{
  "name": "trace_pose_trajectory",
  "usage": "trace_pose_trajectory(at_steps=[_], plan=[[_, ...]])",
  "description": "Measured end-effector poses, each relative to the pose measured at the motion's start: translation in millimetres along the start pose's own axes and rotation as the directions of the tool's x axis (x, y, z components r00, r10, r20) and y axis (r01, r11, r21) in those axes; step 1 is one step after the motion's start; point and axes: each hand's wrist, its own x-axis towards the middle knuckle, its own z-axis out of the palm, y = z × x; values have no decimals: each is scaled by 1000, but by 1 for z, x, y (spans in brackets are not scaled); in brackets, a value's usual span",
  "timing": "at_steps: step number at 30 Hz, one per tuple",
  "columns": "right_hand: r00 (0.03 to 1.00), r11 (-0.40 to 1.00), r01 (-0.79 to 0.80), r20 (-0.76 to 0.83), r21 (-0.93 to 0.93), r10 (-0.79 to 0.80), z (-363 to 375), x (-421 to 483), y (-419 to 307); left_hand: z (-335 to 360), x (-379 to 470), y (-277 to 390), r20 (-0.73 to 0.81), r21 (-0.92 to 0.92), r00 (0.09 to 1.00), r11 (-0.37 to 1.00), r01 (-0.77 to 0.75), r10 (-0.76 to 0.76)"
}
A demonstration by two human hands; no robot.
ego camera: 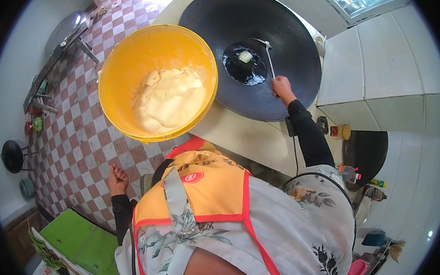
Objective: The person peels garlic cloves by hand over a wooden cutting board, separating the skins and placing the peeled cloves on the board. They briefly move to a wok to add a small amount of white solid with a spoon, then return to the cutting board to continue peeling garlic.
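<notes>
My right hand [282, 89] grips the handle of a long metal cooking utensil [271, 59] over a large black wok [294, 32]. The utensil's head rests at the edge of a pool of dark oil [242, 74], and its exact shape is hard to make out. One pale lump [245, 56], dough-like, sits in the oil. Beside the wok stands a yellow plastic bucket [154, 37] with a mass of soft pale dough [169, 96] inside. My left hand [118, 180] hangs low at my side over the floor, fingers curled, with nothing visible in it.
The wok is set into a tiled counter [239, 133], with a tiled wall [387, 64] to its right. A yellow-lidded jar [340, 132] and a plastic bottle [349, 172] stand beyond my right arm. A green-topped cabinet [81, 242] is at lower left, on the checkered floor [72, 136] side.
</notes>
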Motion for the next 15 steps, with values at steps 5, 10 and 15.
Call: trace_pose_trajectory(at_steps=[5,10,15], plan=[[998,985,-17,58,-172,27,10,7,18,22,-12,7,89,-19,994,998,-62,64],[993,924,69,113,-376,-29,1,-4,34,18,-14,7,4,-20,999,999,-43,43],[987,855,23,149,-518,64,-20,-9,31,2,-17,12,-1,-19,998,998,-65,65]])
